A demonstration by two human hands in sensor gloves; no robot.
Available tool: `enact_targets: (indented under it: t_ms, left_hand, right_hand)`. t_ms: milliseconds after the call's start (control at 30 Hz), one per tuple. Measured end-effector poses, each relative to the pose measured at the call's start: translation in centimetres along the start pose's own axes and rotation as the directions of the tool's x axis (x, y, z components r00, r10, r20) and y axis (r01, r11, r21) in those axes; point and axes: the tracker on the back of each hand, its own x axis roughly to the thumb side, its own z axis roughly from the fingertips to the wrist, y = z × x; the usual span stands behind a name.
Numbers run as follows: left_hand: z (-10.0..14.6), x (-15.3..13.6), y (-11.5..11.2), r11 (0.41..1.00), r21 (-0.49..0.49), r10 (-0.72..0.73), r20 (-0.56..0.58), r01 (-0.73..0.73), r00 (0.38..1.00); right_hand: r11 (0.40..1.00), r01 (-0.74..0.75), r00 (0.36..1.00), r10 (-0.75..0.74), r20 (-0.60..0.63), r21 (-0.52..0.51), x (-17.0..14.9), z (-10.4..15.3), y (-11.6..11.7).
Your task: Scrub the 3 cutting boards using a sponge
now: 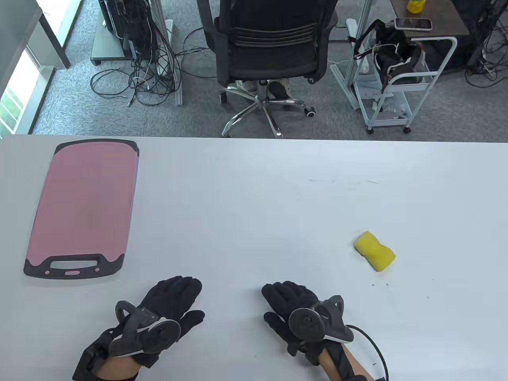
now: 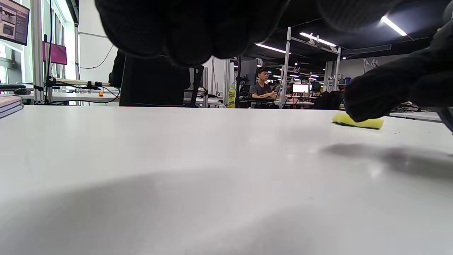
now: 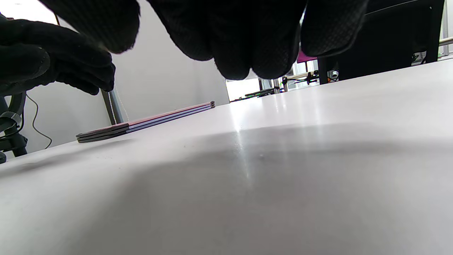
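Both hands idle on desk (image 1: 278, 198), nothing held
Left hand (image 1: 168, 305) and right hand (image 1: 295, 307) flat, fingers relaxed; stacked cutting boards (image 1: 83, 206) far left, pink on top; yellow sponge (image 1: 375, 251) right of right hand, untouched

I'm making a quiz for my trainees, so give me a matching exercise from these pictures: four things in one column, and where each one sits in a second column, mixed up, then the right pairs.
Things:
1. stack of cutting boards
2. sponge
3. left hand
4. office chair

Places:
A. on the floor beyond the table's far edge
B. on the table's right part, held by no hand
C. flat on the table's left part, pink board on top
D. near edge of the table, left of the right hand, fingers relaxed

Pairs: 1-C, 2-B, 3-D, 4-A
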Motion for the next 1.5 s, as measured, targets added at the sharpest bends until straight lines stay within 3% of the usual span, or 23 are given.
enact_targets:
  t_ms: [500, 633, 767, 900, 1000, 1167, 1500]
  left_hand:
    - [0.1, 0.4, 0.1, 1.000, 0.000, -0.004, 0.006, 0.004, 1.000]
    - [-0.1, 0.1, -0.2, 1.000, -0.018, 0.002, -0.003, -0.002, 1.000]
    - [-0.2, 0.0, -0.3, 1.000, -0.028, 0.004, -0.003, -0.004, 1.000]
    - [-0.2, 0.0, -0.4, 0.999, -0.031, 0.007, -0.003, -0.007, 1.000]
    - [-0.4, 0.0, -0.6, 0.999, -0.045, 0.009, -0.005, -0.009, 1.000]
    - [-0.5, -0.2, -0.7, 0.998, -0.059, 0.025, 0.000, -0.024, 1.000]
    - [-1.0, -0.7, -1.9, 0.992, -0.115, 0.047, 0.001, -0.047, 0.999]
  right_hand:
    - [0.993, 0.001, 0.994, -0.013, -0.105, -0.119, -1.5, 0.9, -2.6]
    - [0.964, -0.063, 0.971, 0.000, -0.239, -0.258, -4.8, 1.6, -5.8]
    - [0.946, -0.013, 0.914, -0.120, -0.388, -0.323, -8.8, 2.0, -8.7]
    - [0.949, -0.107, 0.855, -0.065, -0.514, -0.298, -12.1, 2.1, -10.9]
    - [0.963, -0.157, 0.794, -0.009, -0.608, -0.219, -14.4, 1.5, -11.3]
    - [0.984, -0.170, 0.695, 0.088, -0.713, -0.044, -17.9, 0.2, -9.6]
    - [0.977, -0.124, 0.617, 0.212, -0.758, 0.173, -20.8, -1.3, -6.5]
